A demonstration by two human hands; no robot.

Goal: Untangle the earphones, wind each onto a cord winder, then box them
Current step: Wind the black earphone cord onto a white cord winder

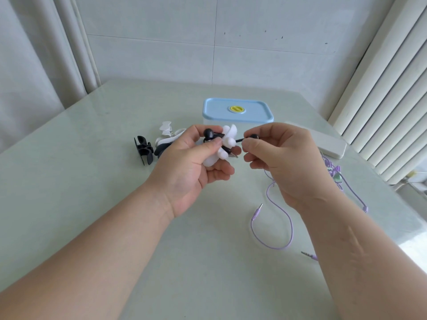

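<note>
- Now the left hand (pixel 184 167) has its grip curled tight around a white winder (pixel 227 135), thumb pressing on it.
- The right hand (pixel 284 158) has a narrow grip, pinching a black earbud (pixel 254 136) just beside the winder.

"What's sitting on that surface (pixel 69 181)?"

"It's pale green and glossy. There's a blue-lidded box (pixel 238 110) toward the far edge. A black cord winder (pixel 143 148) and white cord winders (pixel 166 132) are bunched to its left, and a flat white case (pixel 330 144) lies near the far right corner."

"And the cable?"

"Purple earphones (pixel 277 218), trailing loose by the right edge."
</note>
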